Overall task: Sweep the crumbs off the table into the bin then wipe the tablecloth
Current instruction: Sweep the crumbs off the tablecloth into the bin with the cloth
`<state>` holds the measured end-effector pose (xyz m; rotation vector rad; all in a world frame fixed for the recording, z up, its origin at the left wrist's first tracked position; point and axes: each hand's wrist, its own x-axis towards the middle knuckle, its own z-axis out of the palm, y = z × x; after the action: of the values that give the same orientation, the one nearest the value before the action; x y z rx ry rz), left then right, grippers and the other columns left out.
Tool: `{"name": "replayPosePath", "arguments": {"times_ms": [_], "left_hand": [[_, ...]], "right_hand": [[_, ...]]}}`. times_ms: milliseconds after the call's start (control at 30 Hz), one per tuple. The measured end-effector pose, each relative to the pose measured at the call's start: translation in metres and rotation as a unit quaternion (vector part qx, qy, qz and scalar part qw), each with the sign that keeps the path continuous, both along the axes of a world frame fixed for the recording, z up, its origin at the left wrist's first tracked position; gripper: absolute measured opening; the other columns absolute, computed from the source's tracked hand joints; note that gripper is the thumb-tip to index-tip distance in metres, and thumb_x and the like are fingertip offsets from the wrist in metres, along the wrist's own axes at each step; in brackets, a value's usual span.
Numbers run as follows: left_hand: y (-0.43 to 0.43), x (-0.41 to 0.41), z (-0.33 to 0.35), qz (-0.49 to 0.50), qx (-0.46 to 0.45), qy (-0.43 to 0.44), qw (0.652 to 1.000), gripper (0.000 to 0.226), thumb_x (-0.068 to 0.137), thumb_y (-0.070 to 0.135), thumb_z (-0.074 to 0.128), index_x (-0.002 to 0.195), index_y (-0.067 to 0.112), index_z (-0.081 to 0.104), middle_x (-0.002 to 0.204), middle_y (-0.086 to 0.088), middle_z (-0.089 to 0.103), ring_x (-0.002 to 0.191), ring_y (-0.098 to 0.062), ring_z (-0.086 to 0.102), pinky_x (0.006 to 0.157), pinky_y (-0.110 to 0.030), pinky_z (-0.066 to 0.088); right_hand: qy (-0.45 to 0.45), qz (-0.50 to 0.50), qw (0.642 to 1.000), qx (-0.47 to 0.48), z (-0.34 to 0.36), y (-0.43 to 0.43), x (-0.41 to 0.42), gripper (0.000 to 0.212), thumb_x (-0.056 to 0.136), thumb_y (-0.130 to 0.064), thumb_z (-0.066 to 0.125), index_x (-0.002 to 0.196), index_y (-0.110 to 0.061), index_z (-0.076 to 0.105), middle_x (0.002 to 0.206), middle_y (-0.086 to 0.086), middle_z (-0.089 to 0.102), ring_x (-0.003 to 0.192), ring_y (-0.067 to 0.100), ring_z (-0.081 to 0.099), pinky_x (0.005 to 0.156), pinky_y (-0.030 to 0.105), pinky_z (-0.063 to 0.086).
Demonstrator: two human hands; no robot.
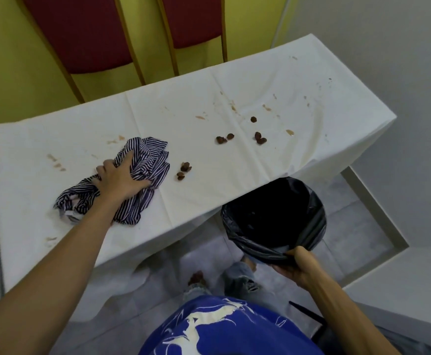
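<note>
A white tablecloth (188,201) covers the table and carries brownish stains. Dark brown crumbs lie on it in small clusters: one (183,170) just right of the cloth, another (224,138) further right, a third (260,138) beyond that. My left hand (118,179) presses down on a crumpled blue-and-white striped cloth (142,162) on the table's left half. My right hand (297,267) grips the near rim of a bin lined with a black bag (273,219), held just below the table's front edge.
Two red-padded chairs with gold frames (191,24) stand behind the table against a yellow wall. Below are a grey tiled floor, my feet (196,278) and a white raised ledge (378,208) at the right.
</note>
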<state>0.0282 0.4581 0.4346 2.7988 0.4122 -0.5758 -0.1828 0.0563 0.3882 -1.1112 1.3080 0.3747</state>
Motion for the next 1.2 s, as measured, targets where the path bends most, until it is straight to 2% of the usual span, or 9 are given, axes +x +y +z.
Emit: {"name": "replayPosePath", "arguments": {"times_ms": [67,167,333,500,667,767,833,1067,1200], "left_hand": [[-0.002,0.003,0.003,-0.004,0.009,-0.017,1.0,0.092,0.079,0.051,0.073,0.152,0.043,0.018,0.147,-0.022,0.029,0.135,-0.043,0.027,0.11,-0.059,0.027],[-0.009,-0.002,0.0,-0.019,0.019,-0.035,0.999,0.082,0.084,0.033,0.067,0.153,0.038,0.023,0.143,-0.022,0.035,0.131,-0.044,0.032,0.106,-0.057,0.03],[-0.016,0.001,0.005,-0.031,0.038,-0.061,0.997,0.079,0.082,0.032,0.067,0.151,0.032,0.03,0.139,-0.021,0.047,0.126,-0.044,0.042,0.101,-0.054,0.037],[-0.06,0.001,0.011,-0.049,-0.032,-0.095,0.994,0.073,0.075,0.037,0.07,0.142,0.035,0.042,0.125,-0.013,0.061,0.116,-0.04,0.053,0.093,-0.047,0.045],[-0.095,0.001,0.004,-0.059,-0.019,-0.127,0.99,0.069,0.078,0.035,0.068,0.143,0.034,0.044,0.13,-0.013,0.058,0.122,-0.04,0.045,0.101,-0.05,0.033],[-0.09,-0.001,-0.005,-0.057,0.007,-0.084,0.995,0.078,0.079,0.045,0.065,0.149,0.04,0.031,0.141,-0.013,0.044,0.129,-0.039,0.035,0.106,-0.054,0.025],[-0.089,-0.003,-0.008,-0.065,0.004,-0.052,0.997,0.084,0.08,0.05,0.064,0.152,0.043,0.021,0.142,-0.014,0.037,0.129,-0.039,0.032,0.104,-0.056,0.028],[-0.131,-0.019,-0.002,-0.103,-0.03,-0.061,0.992,0.079,0.083,0.04,0.063,0.153,0.035,0.026,0.141,-0.016,0.04,0.128,-0.04,0.038,0.102,-0.058,0.037],[-0.158,-0.028,0.002,-0.116,-0.14,-0.057,0.982,0.079,0.08,0.037,0.065,0.152,0.036,0.031,0.131,-0.013,0.048,0.122,-0.035,0.047,0.1,-0.05,0.045]], "right_hand": [[0.0,0.003,1.0,-0.003,0.001,-0.004,-0.003,0.018,0.092,0.006,0.045,0.104,0.003,0.058,0.098,0.032,0.069,0.085,0.043,0.071,0.049,0.035,0.058],[-0.005,0.015,1.0,-0.01,0.001,-0.007,-0.007,0.018,0.094,0.003,0.049,0.107,0.003,0.06,0.097,0.03,0.071,0.084,0.041,0.071,0.049,0.034,0.058],[-0.008,0.014,1.0,-0.012,0.005,-0.003,-0.001,0.018,0.093,0.004,0.047,0.105,0.003,0.06,0.095,0.027,0.069,0.078,0.038,0.069,0.043,0.033,0.056],[-0.015,0.011,1.0,-0.006,0.007,-0.004,-0.001,0.016,0.095,0.004,0.045,0.097,0.002,0.061,0.084,0.024,0.068,0.073,0.038,0.068,0.044,0.034,0.056],[-0.008,0.029,0.999,-0.028,0.007,-0.015,-0.005,0.017,0.092,0.004,0.048,0.104,0.004,0.062,0.087,0.027,0.072,0.075,0.041,0.073,0.054,0.04,0.059],[-0.005,0.035,0.999,-0.041,0.006,-0.022,-0.007,0.02,0.093,0.004,0.046,0.108,0.003,0.059,0.09,0.029,0.072,0.078,0.042,0.073,0.062,0.045,0.061],[-0.008,0.033,0.998,-0.044,0.006,-0.022,-0.008,0.02,0.093,0.004,0.045,0.108,0.002,0.058,0.09,0.029,0.071,0.078,0.042,0.073,0.065,0.048,0.061],[-0.005,0.008,0.999,-0.037,0.011,-0.021,-0.007,0.019,0.092,0.005,0.046,0.107,0.006,0.057,0.094,0.033,0.07,0.081,0.045,0.071,0.051,0.04,0.059],[-0.013,0.017,0.999,-0.027,0.021,-0.018,-0.003,0.016,0.093,0.007,0.045,0.105,0.004,0.056,0.096,0.032,0.068,0.082,0.044,0.07,0.047,0.037,0.058]]}}
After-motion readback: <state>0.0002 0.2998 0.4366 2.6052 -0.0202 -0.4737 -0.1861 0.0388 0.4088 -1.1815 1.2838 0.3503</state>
